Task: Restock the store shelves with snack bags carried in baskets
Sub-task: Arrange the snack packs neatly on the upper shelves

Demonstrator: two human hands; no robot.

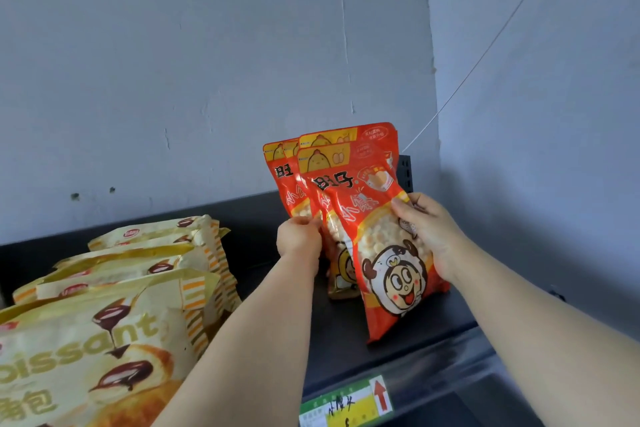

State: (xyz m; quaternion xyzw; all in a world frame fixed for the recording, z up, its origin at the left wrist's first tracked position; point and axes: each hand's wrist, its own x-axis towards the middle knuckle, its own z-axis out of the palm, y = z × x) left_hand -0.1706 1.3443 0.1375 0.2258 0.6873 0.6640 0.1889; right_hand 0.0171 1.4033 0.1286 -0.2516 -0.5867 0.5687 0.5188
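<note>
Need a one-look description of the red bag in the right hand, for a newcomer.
On the dark shelf, go to the right end by the wall corner, where red bags stand in a row. It is the front bag, gripped on its right edge by the right hand. Only it shows the full cartoon face.

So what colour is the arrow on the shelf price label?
The arrow is red; head view shows it.
</note>
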